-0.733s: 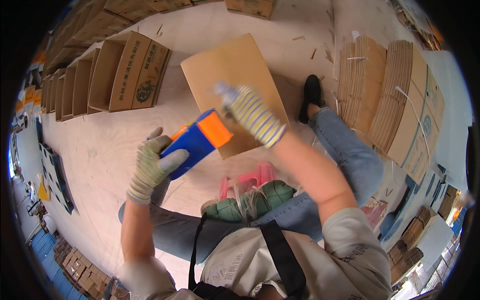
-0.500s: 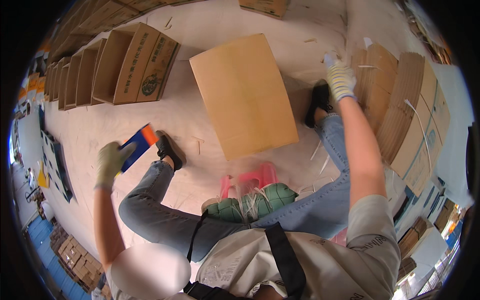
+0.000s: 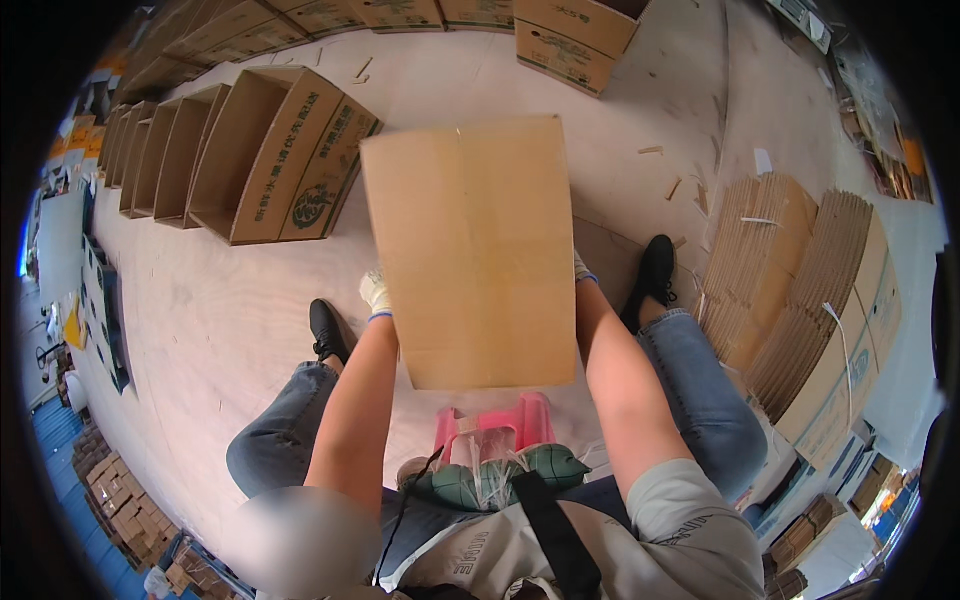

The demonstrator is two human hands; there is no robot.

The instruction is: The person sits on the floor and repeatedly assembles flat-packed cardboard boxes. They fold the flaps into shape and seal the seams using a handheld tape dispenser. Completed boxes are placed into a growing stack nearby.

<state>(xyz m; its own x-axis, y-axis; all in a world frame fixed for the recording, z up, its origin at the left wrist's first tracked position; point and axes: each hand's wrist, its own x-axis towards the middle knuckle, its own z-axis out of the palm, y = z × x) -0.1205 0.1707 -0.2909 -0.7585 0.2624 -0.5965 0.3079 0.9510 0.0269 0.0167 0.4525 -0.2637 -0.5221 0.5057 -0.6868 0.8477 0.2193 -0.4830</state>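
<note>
A flat brown cardboard box blank (image 3: pixel 475 250) is held up in front of me, above my knees. My left hand (image 3: pixel 376 293), in a pale work glove, grips its left edge. My right hand (image 3: pixel 581 267), also gloved, grips its right edge and is mostly hidden behind the board. The blue and orange tool from earlier is out of sight. I sit on a pink stool (image 3: pixel 492 425) with a green cushion (image 3: pixel 490 478).
A row of assembled open cartons (image 3: pixel 260 160) lies on the wooden floor at upper left. Bundled stacks of flat cardboard (image 3: pixel 800 300) stand to my right. More boxes (image 3: pixel 575 40) sit at the top. My black shoes (image 3: pixel 328 330) rest on the floor.
My left hand put away the blue and orange tool off to the left. Both hands then came to the cardboard blank and lifted it by its side edges.
</note>
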